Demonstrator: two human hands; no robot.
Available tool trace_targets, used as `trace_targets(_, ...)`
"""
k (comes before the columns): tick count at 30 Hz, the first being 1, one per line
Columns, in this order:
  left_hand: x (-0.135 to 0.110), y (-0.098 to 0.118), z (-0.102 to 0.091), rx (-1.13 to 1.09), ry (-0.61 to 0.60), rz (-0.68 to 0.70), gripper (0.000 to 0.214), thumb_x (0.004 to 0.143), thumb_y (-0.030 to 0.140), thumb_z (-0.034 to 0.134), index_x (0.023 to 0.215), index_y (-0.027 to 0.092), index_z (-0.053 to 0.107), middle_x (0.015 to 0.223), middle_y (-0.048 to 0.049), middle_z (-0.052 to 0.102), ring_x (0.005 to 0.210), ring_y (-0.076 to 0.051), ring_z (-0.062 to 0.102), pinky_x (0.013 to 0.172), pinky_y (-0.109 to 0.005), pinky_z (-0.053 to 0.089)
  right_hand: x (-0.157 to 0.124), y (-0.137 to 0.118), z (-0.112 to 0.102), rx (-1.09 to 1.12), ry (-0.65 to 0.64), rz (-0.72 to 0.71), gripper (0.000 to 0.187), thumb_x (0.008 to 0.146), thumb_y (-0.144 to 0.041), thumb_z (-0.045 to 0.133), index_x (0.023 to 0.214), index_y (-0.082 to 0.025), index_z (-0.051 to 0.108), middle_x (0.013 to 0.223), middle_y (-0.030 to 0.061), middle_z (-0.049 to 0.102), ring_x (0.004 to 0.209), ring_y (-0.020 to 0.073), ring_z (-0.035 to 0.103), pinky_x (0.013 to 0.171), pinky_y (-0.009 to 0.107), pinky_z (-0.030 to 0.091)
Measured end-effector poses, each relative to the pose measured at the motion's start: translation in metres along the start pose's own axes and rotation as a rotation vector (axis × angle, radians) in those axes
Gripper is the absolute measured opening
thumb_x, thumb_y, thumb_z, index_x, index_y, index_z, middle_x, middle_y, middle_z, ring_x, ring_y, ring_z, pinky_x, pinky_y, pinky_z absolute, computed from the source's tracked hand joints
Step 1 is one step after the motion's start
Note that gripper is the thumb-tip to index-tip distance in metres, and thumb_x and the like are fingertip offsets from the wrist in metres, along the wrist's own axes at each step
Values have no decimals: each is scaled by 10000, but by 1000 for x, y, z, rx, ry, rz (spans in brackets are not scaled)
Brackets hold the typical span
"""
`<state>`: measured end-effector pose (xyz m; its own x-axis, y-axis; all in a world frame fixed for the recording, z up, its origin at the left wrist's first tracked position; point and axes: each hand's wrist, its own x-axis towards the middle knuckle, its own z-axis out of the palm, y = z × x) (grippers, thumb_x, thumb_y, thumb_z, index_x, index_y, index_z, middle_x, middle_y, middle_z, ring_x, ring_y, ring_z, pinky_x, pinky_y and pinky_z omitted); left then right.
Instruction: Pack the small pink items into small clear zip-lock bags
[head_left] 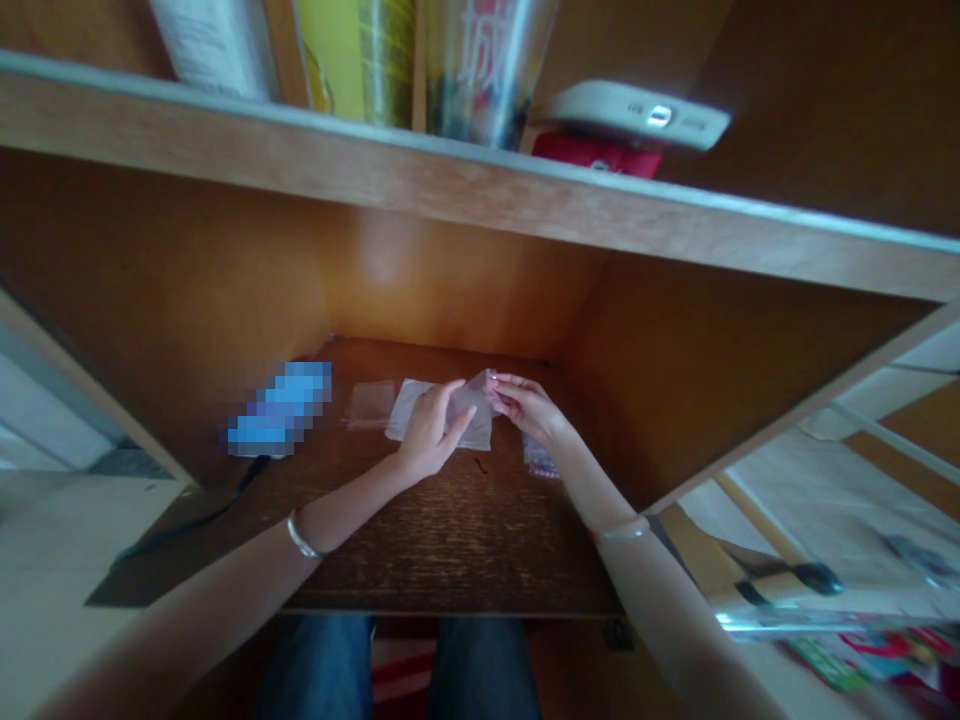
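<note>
Wooden shelf edge overhead, two hands at a clear plastic bag below.
Left hand rests half open, fingers spread on the bag; right hand pinches its corner tight. Bag lies on the surface between both hands. One second clear bag sits just left of the left hand, and a small packet just below the right, both untouched.

Plastic bag — clear; desk top — dark brown, streaked grain; jeans — deep blue.
</note>
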<state>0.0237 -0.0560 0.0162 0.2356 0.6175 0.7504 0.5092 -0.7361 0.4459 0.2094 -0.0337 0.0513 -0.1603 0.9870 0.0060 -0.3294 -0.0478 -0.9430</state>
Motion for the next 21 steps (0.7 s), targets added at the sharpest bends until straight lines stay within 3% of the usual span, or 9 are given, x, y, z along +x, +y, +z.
trace_targets(4,4,-2,-3,94,82,39,478,856,370,583,1262,168,433,1267,-142,551,1182,-256,505,993,-434,387,3,20,15,12,208,-191,215,608,-302,766,737,-171,654,678,-10,665,561,91,587,559,222,497)
trace_targets(7,3,-4,-1,116,42,88,493,812,331,649,1248,196,464,1275,-119,564,1169,-251,527,995,-436,387,4,36,24,-101,424,-386,260,661,-404,710,682,-181,578,578,-39,591,469,80,503,469,216,426)
trace_targets(9,2,-6,2,99,8,115,450,816,277,645,1233,208,489,1225,-102,606,1116,-238,571,975,-436,411,4,44,27,-208,480,-461,292,692,-445,675,662,-186,543,537,-48,551,442,77,469,446,213,393)
trace_targets(15,1,-13,8,-51,-78,118,351,853,120,541,1195,200,545,1133,-83,671,994,-199,647,897,-392,504,-4,54,32,-447,370,-484,334,795,-499,558,677,-187,551,571,-21,561,481,97,495,475,218,398)
trace_targets(21,3,-16,7,-188,-70,6,314,851,79,485,1125,180,600,1101,-72,689,980,-173,660,897,-336,530,-6,57,31,-580,229,-479,291,837,-444,502,751,-188,611,682,9,640,578,131,567,554,240,440)
